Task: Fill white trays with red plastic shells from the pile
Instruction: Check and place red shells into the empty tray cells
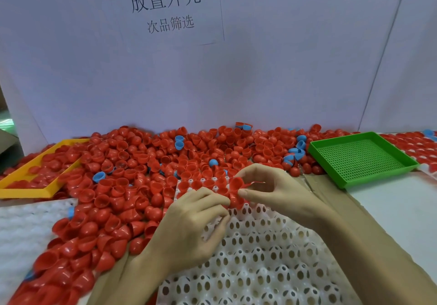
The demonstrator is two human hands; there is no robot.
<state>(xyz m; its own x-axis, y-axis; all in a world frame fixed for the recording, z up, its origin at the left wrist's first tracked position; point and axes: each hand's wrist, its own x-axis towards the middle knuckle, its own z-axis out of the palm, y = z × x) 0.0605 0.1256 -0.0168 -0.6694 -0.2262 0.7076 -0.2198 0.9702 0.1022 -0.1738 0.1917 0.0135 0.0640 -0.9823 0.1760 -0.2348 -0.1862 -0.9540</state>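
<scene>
Far left: yellow tray (28,190) half buried in red shells; below it, lower left, another white tray (26,229), its pockets bare as far as I can see.
Pile of red shells (132,174) runs across the middle of the frame, left to right, with a few blue shells (179,142) mixed in.
Centre bottom: white tray (260,252) being loaded. Only its far row near mid-frame looks filled; every pocket nearer the camera is open. So early days, most of this tray is left to fill.
Left hand (194,224): fingers curled, tips pinching a held red shell (236,192) over the tray's far edge.
Right hand (276,191): thumb and forefinger pinching the same shell cluster from the right side. Can't tell if it's one shell or two nested.
Right: green perforated tray (359,158), nothing in it. Far right edge: a filled tray (416,148) of red shells, partly cut off.
Sign (165,9) on the backboard, upper centre: "放置外壳", smaller line "次品筛选".
</scene>
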